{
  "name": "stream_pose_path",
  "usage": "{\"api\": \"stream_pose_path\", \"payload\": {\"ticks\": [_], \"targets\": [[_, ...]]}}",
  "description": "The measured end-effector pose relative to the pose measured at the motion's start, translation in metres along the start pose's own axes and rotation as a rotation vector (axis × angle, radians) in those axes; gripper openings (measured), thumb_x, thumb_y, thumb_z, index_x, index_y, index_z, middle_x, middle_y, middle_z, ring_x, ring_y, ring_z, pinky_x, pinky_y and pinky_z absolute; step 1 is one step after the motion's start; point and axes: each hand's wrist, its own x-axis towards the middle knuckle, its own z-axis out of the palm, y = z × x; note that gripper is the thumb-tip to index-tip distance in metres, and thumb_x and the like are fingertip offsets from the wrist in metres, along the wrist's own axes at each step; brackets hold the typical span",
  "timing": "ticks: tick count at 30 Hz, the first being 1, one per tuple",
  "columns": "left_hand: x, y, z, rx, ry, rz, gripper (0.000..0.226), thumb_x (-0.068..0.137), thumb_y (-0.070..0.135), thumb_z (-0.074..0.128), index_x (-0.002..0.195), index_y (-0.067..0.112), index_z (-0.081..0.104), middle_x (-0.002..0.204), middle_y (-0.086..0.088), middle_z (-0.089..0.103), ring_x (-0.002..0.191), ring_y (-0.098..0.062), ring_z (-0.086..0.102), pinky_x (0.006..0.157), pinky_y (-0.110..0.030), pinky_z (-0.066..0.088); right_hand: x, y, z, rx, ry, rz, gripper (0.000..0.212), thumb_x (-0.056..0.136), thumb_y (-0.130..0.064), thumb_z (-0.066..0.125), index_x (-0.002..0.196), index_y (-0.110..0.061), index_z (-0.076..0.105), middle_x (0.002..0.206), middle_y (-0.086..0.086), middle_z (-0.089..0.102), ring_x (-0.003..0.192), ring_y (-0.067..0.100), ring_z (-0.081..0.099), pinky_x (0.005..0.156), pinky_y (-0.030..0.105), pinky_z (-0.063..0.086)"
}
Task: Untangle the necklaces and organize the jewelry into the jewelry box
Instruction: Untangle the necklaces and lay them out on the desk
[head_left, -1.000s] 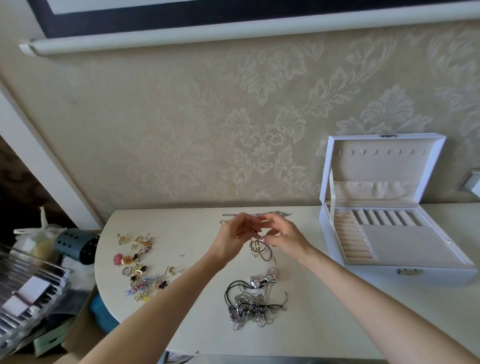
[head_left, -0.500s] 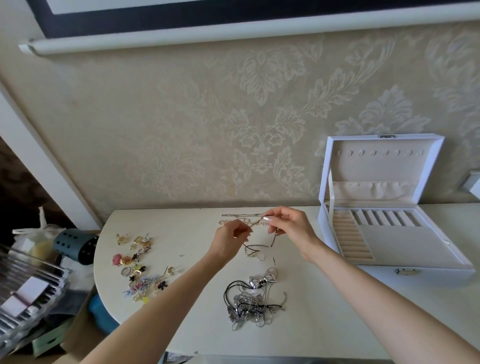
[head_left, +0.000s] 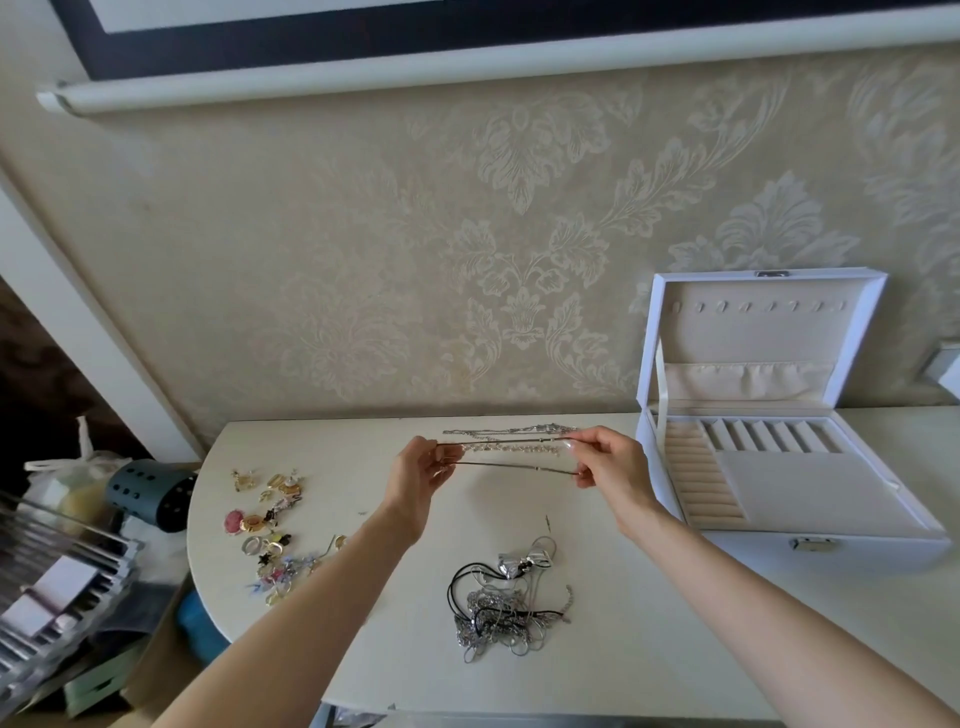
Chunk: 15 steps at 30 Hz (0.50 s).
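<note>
1. One thin necklace (head_left: 519, 467) hangs taut in the air above the back of the table (head_left: 623, 623), doubled into two near-parallel strands. The left hand (head_left: 421, 473) pinches one end and the right hand (head_left: 610, 462) pinches the other; it looks freed of knots.
2. Just behind it, two pale chains (head_left: 511, 430) lie stretched out straight on the table (seemingly sorted already).
3. Nearer the person, a tangle (head_left: 493, 613) of silver chains and black cord is not yet unpicked, which is likely the bulk of the work left.
4. To the left, a scatter of small pieces (head_left: 267, 525), rings and charms among them, is unsorted.
5. The jewelry box (head_left: 857, 556) stands open at the right, and no jewelry shows on its hooks or in its slots, so the task seems at an early stage.
</note>
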Motion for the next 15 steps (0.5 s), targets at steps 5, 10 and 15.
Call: {"api": "stream_pose_path", "payload": {"ticks": [5,10,15], "targets": [[0.001,-0.003,-0.010,-0.407,-0.036,-0.123,0.029,0.091,0.014,0.043,0.062,0.012,0.042,0.063,-0.005,0.059,0.079,-0.021,0.059,0.083,-0.034,0.047,-0.001,0.001,0.005,0.008,-0.036,-0.014,0.008,0.085,-0.003,0.064,0.084,-0.008,0.069,0.057,0.006,0.057,0.050,0.011,0.052,0.053,0.019,0.048],[0.001,-0.003,-0.009,-0.222,0.012,-0.126,0.023,0.096,0.017,0.049,0.075,0.009,0.056,0.058,0.000,0.050,0.052,-0.012,0.053,0.054,-0.022,0.050,-0.002,0.001,0.005,-0.004,-0.058,-0.006,0.006,0.085,-0.005,0.064,0.088,-0.005,0.070,0.055,0.006,0.054,0.047,0.011,0.048,0.049,0.021,0.043],[0.004,-0.013,-0.013,0.393,0.081,0.014,0.013,0.093,0.007,0.055,0.085,0.005,0.066,0.071,-0.005,0.059,0.061,-0.013,0.054,0.053,-0.018,0.048,-0.004,-0.002,0.006,0.019,-0.109,0.023,0.010,0.086,-0.006,0.064,0.089,-0.010,0.073,0.057,0.003,0.056,0.047,0.010,0.050,0.044,0.017,0.040]]}}
